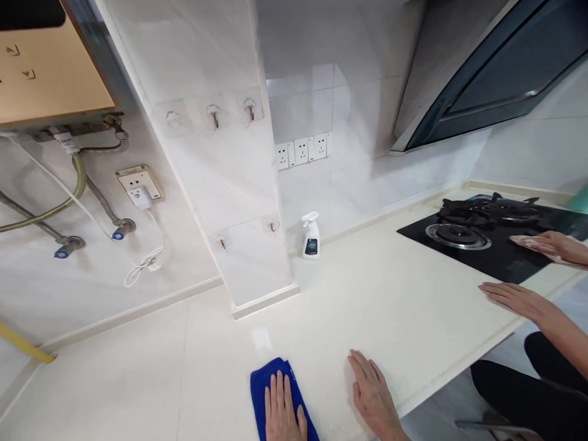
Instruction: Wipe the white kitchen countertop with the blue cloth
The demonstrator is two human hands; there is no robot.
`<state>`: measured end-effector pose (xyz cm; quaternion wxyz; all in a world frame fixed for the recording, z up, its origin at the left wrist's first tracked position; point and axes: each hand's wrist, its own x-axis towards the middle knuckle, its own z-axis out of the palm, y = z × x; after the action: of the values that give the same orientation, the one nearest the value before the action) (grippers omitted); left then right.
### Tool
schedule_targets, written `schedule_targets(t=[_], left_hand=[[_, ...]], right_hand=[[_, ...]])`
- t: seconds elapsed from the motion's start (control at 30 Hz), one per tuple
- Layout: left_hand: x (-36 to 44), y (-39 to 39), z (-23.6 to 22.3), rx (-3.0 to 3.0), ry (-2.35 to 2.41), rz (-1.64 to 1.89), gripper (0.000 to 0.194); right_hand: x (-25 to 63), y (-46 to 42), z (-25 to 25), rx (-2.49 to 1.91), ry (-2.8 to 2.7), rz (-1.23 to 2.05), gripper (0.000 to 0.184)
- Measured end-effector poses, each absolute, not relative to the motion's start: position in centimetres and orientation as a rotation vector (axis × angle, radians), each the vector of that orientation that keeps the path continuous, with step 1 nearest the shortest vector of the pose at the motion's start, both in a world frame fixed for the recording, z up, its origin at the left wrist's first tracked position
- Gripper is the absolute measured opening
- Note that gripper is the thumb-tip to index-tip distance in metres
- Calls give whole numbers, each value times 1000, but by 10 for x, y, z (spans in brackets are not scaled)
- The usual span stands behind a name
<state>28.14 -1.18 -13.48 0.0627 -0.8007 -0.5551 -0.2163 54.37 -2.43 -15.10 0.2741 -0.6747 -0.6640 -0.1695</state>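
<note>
My left hand lies flat, fingers stretched out, on top of a blue cloth spread on the white countertop near its front edge. A little to the right, my right hand rests palm down on the bare counter, fingers slightly apart, holding nothing. Neither hand grips anything.
A white spray bottle stands at the back by the tiled pillar. At the right another person's hand lies flat on the counter, and their other hand presses a pinkish cloth on the black gas hob. Wall sockets and pipes sit behind.
</note>
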Motion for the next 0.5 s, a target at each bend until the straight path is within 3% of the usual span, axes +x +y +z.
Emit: schedule_targets(t=[0.23, 0.5], left_hand=[[194, 25, -112, -2437, -1831, -655, 54], [80, 43, -95, -2095, -2280, -683, 63]], right_hand=[[540, -24, -147, -1841, -1749, -475, 67], [543, -22, -148, -1811, -1732, -423, 72]])
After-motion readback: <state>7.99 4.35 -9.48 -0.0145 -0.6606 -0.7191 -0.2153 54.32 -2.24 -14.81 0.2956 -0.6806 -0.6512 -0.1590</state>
